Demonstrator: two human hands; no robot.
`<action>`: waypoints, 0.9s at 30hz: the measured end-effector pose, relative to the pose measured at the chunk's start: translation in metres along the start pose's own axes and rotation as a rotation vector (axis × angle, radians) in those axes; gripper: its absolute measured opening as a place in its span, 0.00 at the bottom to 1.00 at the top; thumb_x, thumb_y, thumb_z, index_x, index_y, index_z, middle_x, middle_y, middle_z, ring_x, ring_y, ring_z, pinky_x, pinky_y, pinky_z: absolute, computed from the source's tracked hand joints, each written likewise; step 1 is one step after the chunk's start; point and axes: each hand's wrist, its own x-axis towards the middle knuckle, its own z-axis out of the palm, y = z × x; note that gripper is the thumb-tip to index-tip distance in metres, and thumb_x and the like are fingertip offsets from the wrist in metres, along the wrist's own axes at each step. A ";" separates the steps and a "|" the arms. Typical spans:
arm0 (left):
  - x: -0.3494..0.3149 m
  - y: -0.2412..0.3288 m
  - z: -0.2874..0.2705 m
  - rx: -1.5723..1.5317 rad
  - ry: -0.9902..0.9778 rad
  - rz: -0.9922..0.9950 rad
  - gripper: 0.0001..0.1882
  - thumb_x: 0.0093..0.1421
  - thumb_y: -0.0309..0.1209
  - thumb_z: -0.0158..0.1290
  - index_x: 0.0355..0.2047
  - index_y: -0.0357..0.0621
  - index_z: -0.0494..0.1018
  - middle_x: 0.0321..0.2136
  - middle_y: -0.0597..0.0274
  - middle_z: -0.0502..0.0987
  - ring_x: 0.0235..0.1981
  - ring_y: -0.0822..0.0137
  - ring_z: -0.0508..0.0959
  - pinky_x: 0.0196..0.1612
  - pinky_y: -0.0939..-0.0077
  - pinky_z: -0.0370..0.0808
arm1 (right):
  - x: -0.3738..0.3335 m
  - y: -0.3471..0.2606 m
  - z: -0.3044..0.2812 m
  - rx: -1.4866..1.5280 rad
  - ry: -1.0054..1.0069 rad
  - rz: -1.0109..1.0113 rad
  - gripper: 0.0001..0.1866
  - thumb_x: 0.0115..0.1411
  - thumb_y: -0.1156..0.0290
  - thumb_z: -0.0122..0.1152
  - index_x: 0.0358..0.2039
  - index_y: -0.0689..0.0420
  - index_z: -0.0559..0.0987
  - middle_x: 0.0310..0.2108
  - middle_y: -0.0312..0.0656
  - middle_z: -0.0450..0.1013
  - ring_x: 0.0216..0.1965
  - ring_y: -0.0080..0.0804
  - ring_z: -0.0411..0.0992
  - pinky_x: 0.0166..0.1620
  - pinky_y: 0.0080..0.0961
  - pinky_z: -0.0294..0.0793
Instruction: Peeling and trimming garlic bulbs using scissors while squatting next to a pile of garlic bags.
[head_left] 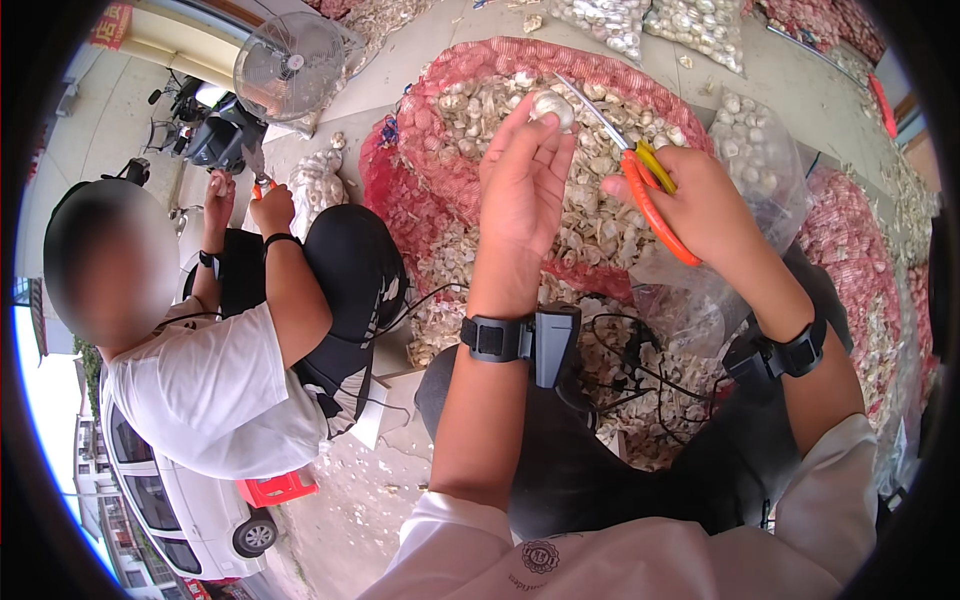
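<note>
My left hand (525,180) is closed round a white garlic bulb (552,108), pinching it between thumb and fingers. In my right hand (700,195) is a pair of scissors (645,200) with orange and yellow handles. Their blades point up and left, close beside the bulb. Below both hands lies a big open red mesh sack (560,55), its rim rolled back round a heap of garlic bulbs and dry skins (610,215). Each of my wrists wears a black strap with a device.
At the left a co-worker (210,390) sits holding orange-handled scissors (262,185). A fan (290,65) stands behind. Clear bags of garlic (755,140) and red mesh sacks (850,240) lie to the right. Black cables (640,370) run over my lap. A white car (165,490) is outside.
</note>
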 end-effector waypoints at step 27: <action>-0.010 -0.005 0.011 0.481 -0.421 0.219 0.18 0.50 0.12 0.59 0.43 0.33 0.76 0.37 0.52 0.81 0.39 0.65 0.81 0.45 0.71 0.79 | -0.004 -0.003 -0.015 1.211 -0.022 0.082 0.16 0.54 0.68 0.69 0.40 0.62 0.75 0.36 0.40 0.75 0.35 0.24 0.75 0.40 0.19 0.76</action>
